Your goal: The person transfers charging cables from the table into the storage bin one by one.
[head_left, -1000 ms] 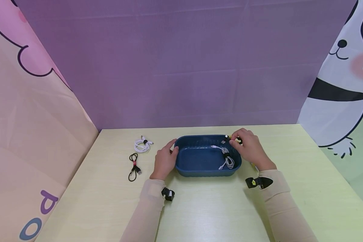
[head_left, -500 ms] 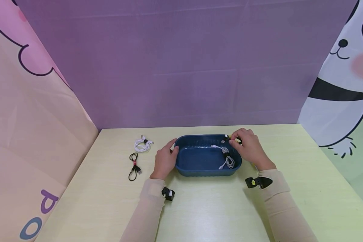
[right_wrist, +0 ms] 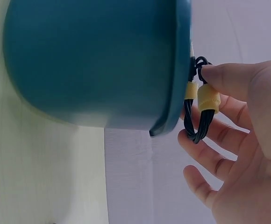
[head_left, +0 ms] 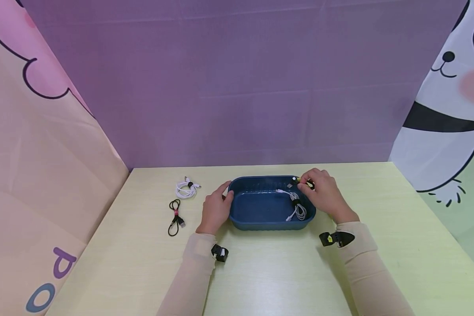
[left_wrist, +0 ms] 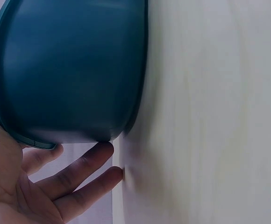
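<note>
A blue plastic basin (head_left: pixel 260 226) stands on the table. My left hand (head_left: pixel 215 213) holds its left rim, thumb at the rim; in the left wrist view its fingers (left_wrist: pixel 79 170) lie spread along the outer wall. Over the far right corner, my right hand (head_left: pixel 324 191) pinches a coiled black cable (right_wrist: pixel 196 133) between thumb and fingers. A yellow strap (right_wrist: pixel 209 98) binds this cable, and its plug end hangs inside the rim. Inside the basin, at the right, lies a coiled white cable (head_left: pixel 299 210) with a black tie.
Left of the basin lie a white coiled cable (head_left: pixel 186 188) and, nearer, a black cable (head_left: pixel 175 217) with a red tie. Something small and yellow (head_left: pixel 332 217) shows beside the right wrist, mostly hidden. A purple cloth (head_left: pixel 241 87) hangs behind the table (head_left: pixel 268 276).
My right hand and the pinched cable have shifted very slightly left over the basin's corner. My left hand, the basin and the other cables stay put.
</note>
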The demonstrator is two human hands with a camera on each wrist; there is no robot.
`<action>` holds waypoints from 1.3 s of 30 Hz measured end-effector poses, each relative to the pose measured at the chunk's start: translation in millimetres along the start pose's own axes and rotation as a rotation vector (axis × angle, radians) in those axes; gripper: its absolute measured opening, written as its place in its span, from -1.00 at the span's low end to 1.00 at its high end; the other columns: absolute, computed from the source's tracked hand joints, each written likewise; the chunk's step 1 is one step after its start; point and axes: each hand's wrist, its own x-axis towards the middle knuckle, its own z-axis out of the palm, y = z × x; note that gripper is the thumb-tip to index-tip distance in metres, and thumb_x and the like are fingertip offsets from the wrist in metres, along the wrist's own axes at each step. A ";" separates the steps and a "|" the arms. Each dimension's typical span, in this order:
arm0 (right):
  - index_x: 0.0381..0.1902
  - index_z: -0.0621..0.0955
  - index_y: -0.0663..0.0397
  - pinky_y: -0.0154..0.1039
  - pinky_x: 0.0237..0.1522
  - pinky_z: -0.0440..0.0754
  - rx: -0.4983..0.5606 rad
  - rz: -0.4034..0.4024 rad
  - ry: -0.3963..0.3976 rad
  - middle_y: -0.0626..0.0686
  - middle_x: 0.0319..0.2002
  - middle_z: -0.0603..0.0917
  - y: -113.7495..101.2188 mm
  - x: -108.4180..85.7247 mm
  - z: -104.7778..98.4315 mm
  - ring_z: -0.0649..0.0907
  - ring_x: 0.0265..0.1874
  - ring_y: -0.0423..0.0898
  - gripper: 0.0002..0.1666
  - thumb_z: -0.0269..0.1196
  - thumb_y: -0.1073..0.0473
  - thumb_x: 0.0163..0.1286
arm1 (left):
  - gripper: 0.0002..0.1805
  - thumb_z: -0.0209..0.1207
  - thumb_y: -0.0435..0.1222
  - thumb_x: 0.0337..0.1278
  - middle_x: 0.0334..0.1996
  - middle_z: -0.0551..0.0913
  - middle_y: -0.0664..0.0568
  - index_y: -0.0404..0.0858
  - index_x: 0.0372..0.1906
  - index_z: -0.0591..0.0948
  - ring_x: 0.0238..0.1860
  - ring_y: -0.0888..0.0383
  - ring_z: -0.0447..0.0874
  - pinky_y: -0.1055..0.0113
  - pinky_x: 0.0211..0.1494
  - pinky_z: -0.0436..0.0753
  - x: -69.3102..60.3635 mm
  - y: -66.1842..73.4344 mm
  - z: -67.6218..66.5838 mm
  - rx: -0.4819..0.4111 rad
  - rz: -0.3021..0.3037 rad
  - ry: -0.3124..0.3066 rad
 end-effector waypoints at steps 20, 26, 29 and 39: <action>-0.19 0.61 0.11 0.01 -0.06 0.33 0.013 -0.013 -0.005 0.14 -0.08 0.66 -1.1 0.5 1.7 0.45 -0.14 0.09 -0.90 0.31 0.19 0.45 | -0.52 0.06 -0.11 0.54 -0.28 0.79 -0.11 -0.03 0.45 0.49 -0.31 0.00 0.72 0.20 -0.26 0.57 -0.5 2.3 -1.1 0.011 -0.019 -0.003; -0.18 0.60 0.10 0.07 -0.01 0.32 0.017 -0.006 -0.016 0.14 -0.06 0.65 -3.5 -0.8 1.2 0.45 -0.09 0.11 -0.89 0.30 0.19 0.46 | -0.52 0.05 -0.10 0.54 -0.30 0.78 -0.11 -0.03 0.45 0.49 -0.34 0.02 0.71 0.23 -0.30 0.55 -0.6 1.6 -0.4 0.011 -0.012 0.002; -0.18 0.60 0.09 0.09 0.01 0.32 0.018 0.000 -0.021 0.13 -0.05 0.65 -4.5 -0.9 1.6 0.45 -0.07 0.11 -0.89 0.30 0.18 0.46 | -0.52 0.06 -0.11 0.54 -0.30 0.78 -0.11 -0.04 0.45 0.49 -0.33 0.02 0.71 0.22 -0.29 0.56 -0.9 1.8 -0.5 0.010 -0.009 0.004; -0.19 0.61 0.10 0.13 0.04 0.36 0.010 -0.033 -0.014 0.13 -0.08 0.67 -6.2 -0.5 5.3 0.48 -0.09 0.13 -0.88 0.32 0.17 0.45 | -0.52 0.05 -0.10 0.55 -0.26 0.78 -0.11 -0.02 0.46 0.49 -0.27 -0.01 0.72 0.15 -0.21 0.60 -1.9 2.6 -0.3 0.023 -0.027 0.000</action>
